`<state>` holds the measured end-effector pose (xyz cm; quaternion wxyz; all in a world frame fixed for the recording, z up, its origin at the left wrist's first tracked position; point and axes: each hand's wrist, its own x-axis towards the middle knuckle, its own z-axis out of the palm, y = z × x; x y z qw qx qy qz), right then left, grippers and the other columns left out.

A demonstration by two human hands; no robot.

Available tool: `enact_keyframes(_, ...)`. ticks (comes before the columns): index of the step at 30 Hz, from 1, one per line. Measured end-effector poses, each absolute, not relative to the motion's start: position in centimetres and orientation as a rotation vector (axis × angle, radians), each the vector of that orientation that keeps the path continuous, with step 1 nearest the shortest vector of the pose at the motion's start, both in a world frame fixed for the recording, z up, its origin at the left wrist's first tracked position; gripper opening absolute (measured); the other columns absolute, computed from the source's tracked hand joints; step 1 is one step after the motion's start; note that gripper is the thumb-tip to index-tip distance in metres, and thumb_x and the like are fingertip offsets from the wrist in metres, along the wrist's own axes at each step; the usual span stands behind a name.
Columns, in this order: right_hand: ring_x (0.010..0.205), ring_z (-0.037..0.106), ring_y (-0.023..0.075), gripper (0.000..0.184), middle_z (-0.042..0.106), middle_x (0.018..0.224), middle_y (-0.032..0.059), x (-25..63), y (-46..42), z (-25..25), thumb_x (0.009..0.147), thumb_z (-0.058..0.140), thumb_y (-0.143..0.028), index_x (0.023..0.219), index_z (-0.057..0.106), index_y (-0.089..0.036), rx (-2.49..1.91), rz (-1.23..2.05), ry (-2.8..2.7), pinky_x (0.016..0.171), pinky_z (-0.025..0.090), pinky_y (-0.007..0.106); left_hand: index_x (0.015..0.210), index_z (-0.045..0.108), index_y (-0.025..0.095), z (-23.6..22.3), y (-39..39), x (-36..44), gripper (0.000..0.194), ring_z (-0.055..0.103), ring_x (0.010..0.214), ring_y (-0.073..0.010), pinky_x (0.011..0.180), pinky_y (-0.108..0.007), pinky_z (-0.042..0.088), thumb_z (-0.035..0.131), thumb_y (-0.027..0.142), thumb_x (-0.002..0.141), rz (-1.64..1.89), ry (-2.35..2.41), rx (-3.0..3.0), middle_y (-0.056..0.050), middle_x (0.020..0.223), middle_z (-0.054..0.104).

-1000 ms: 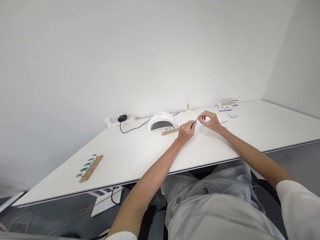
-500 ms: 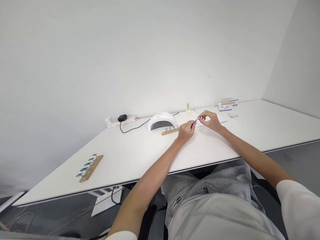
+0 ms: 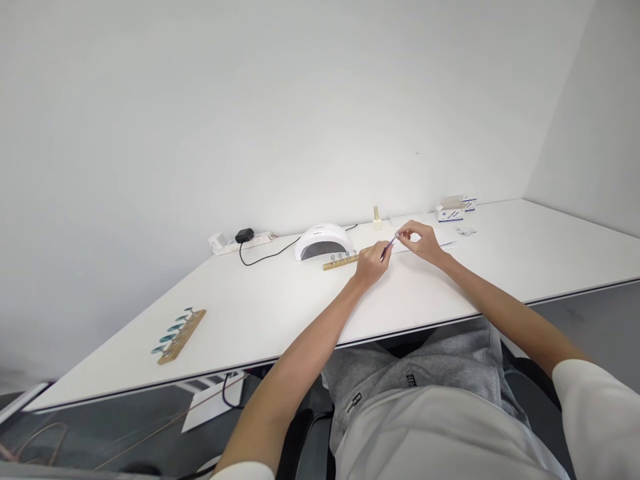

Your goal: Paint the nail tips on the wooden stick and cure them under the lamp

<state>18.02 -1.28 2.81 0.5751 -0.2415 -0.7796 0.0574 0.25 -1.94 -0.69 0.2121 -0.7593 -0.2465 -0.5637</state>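
Over the table, my left hand (image 3: 372,263) is closed around a slim purple stick-like tool (image 3: 386,249), which slants up to the right. My right hand (image 3: 420,241) pinches at the tool's upper end, thumb and forefinger together; a tiny pale or shiny thing there is too small to name. Just left of my left hand lies a wooden strip (image 3: 339,265) with several clear nail tips on small stands; its right end is hidden by that hand. Below both hands, white paper (image 3: 403,249) shows on the table.
A white nail lamp (image 3: 325,235) stands behind the strip, its cable running to a black adapter (image 3: 245,235) on a power strip. At the back are a polish bottle (image 3: 377,220) and small boxes (image 3: 451,212). Another wooden strip (image 3: 184,340) with teal nail tips lies front left.
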Motion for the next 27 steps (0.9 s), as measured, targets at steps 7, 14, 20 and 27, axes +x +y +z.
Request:
enact_keyframes(7, 0.064, 0.057, 0.0156, 0.01, 0.066, 0.075, 0.0038, 18.01, -1.15, 2.71, 0.084, 0.061, -0.028, 0.077, 0.065, -0.022, -0.576, 0.12, -1.821, 0.059, 0.051, 0.032, 0.082, 0.057, 0.017, -0.7, -1.78, 0.09, 0.024, 0.05, 0.047, -0.0073, 0.049, -0.021, 0.036, 0.043, 0.026, 0.098, -1.521, -0.69, -2.088, 0.001, 0.059, 0.057)
enact_keyframes(14, 0.063, 0.058, 0.015, 0.01, 0.066, 0.076, 0.0036, 17.98, -1.27, 2.78, 0.084, 0.062, -0.029, 0.077, 0.065, -0.022, -0.593, 0.162, -1.813, 0.06, 0.052, 0.032, 0.082, 0.057, 0.017, -0.69, -1.8, 0.16, 0.026, 0.05, 0.047, -0.0078, 0.05, -0.022, 0.035, 0.041, 0.028, 0.099, -1.516, -0.71, -2.12, 0.001, 0.059, 0.056)
enact_keyframes(20, 0.063, 0.058, 0.015, 0.014, 0.066, 0.077, 0.0038, 18.1, -1.17, 2.77, 0.085, 0.062, -0.032, 0.076, 0.065, -0.022, -0.594, 0.179, -1.819, 0.061, 0.052, 0.032, 0.081, 0.057, 0.017, -0.55, -1.89, 0.22, 0.024, 0.049, 0.048, -0.0074, 0.05, -0.021, 0.034, 0.043, 0.025, 0.098, -1.531, -0.686, -2.103, 0.001, 0.06, 0.056)
enact_keyframes(27, 0.063, 0.057, 0.0146, 0.013, 0.066, 0.076, 0.0031, 18.02, -1.22, 2.77, 0.084, 0.064, -0.031, 0.075, 0.066, -0.022, -0.578, 0.229, -1.797, 0.062, 0.052, 0.032, 0.08, 0.057, 0.017, -0.48, -1.98, 0.26, 0.022, 0.046, 0.046, -0.0076, 0.049, -0.022, 0.032, 0.044, 0.023, 0.097, -1.505, -0.675, -2.082, 0.002, 0.058, 0.053)
